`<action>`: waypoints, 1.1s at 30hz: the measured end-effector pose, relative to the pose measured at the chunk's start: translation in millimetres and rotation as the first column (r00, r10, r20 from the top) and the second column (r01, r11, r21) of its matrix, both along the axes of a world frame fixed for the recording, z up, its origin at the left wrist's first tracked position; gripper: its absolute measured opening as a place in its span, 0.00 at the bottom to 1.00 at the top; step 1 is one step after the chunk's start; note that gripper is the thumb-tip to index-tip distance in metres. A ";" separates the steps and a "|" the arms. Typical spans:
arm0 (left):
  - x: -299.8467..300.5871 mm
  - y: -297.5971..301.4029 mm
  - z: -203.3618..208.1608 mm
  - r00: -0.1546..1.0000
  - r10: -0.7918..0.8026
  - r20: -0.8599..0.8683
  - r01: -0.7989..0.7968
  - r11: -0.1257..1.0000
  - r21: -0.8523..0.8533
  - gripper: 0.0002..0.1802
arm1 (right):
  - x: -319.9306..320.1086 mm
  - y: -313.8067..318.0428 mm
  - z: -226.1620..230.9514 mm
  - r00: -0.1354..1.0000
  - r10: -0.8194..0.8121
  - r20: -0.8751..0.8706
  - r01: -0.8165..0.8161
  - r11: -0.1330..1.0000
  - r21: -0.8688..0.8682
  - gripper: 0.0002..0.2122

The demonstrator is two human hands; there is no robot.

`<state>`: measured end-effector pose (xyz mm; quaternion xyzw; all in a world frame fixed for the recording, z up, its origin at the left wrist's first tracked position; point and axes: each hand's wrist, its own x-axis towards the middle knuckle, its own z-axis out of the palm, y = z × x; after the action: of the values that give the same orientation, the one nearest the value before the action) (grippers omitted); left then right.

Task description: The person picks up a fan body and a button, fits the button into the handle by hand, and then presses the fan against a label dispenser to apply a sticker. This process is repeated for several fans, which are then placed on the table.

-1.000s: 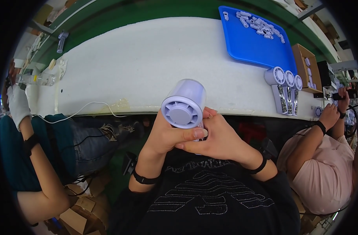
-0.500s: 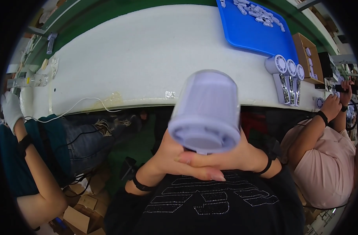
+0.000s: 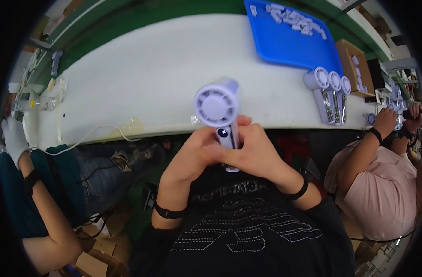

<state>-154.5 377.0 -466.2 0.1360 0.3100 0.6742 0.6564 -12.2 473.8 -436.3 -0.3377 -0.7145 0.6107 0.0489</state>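
Observation:
A pale lilac handheld fan (image 3: 215, 105) is upright in front of me at the table's near edge, its round vented face turned toward me. A small lit display shows on its handle below the head. My left hand (image 3: 195, 154) wraps the handle from the left. From the other side my right hand (image 3: 253, 147) closes round it, its thumb lying across the front. Both sets of fingers partly hide the handle, whose lower end pokes out beneath them.
Three similar fans (image 3: 322, 79) with exposed handle insides lie to the right. Beyond them are a blue tray (image 3: 285, 56) of small lilac parts and a cardboard box (image 3: 344, 46). A white cable (image 3: 98, 130) crosses the left edge. Co-workers sit on both sides.
The fan has moved away from the head camera and down toward the table edge, both hands along with it. Its face is now fully visible, and the display on the handle has come into view.

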 end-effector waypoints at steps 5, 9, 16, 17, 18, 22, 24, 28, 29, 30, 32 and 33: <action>-23.3 13.3 -7.6 0.911 -0.097 -0.401 0.062 0.993 -0.101 0.42 | -0.7 5.5 -3.6 0.998 -0.003 -0.060 0.002 1.000 -0.026 0.18; -29.5 6.7 16.2 0.824 0.188 -0.535 -0.184 0.981 0.061 0.30 | 14.4 66.1 36.1 0.886 0.424 0.186 -0.458 0.748 0.481 0.16; -125.3 23.7 -0.9 0.423 0.065 -0.904 -0.488 0.857 -0.167 0.31 | -48.6 291.0 -9.5 0.883 -0.443 -0.154 0.337 0.372 0.865 0.14; -134.5 21.8 -9.6 0.329 0.036 -0.944 -0.533 0.832 -0.154 0.32 | -68.9 302.1 -24.9 0.899 -0.415 -0.138 0.318 0.402 0.859 0.14; -139.9 21.9 -14.0 0.238 -0.002 -0.971 -0.567 0.811 -0.141 0.33 | -84.0 310.4 -38.5 0.911 -0.396 -0.118 0.297 0.430 0.853 0.14; -125.2 30.5 -13.1 0.117 -0.068 -0.991 -0.708 0.694 -0.132 0.32 | -105.3 342.5 -76.7 0.862 -0.507 -0.019 0.249 0.390 0.887 0.12; -137.0 23.0 -14.8 0.074 -0.229 -0.971 -0.727 0.654 -0.209 0.34 | -110.3 339.8 -81.6 0.875 -0.483 0.024 0.167 0.349 0.922 0.12; -144.2 6.2 -9.7 -0.149 -0.559 -0.816 -0.825 0.525 -0.209 0.39 | -123.1 315.0 -67.4 0.872 -0.471 0.134 0.088 0.421 0.903 0.11; -135.6 3.7 -7.1 -0.290 -0.569 -0.769 -0.856 0.514 -0.057 0.39 | -122.3 308.7 -58.5 0.864 -0.469 0.185 0.056 0.455 0.889 0.11; -123.3 7.0 0.9 -0.423 -0.568 -0.706 -0.853 0.511 0.100 0.40 | -117.6 305.7 -53.3 0.865 -0.468 0.180 0.066 0.462 0.884 0.11; -98.0 27.5 28.4 -0.400 -0.383 -0.832 -0.801 0.587 0.115 0.39 | -103.2 302.3 -44.7 0.863 -0.477 0.166 0.094 0.475 0.875 0.12; -88.2 34.3 42.1 -0.321 -0.208 -0.924 -0.780 0.612 0.133 0.38 | -98.5 292.7 -40.2 0.868 -0.472 0.156 0.108 0.486 0.867 0.13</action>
<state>-242.8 411.3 -424.1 0.2699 0.9067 0.3157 -0.0732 -110.7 766.5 -476.5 -0.5002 -0.8429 0.1001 0.1712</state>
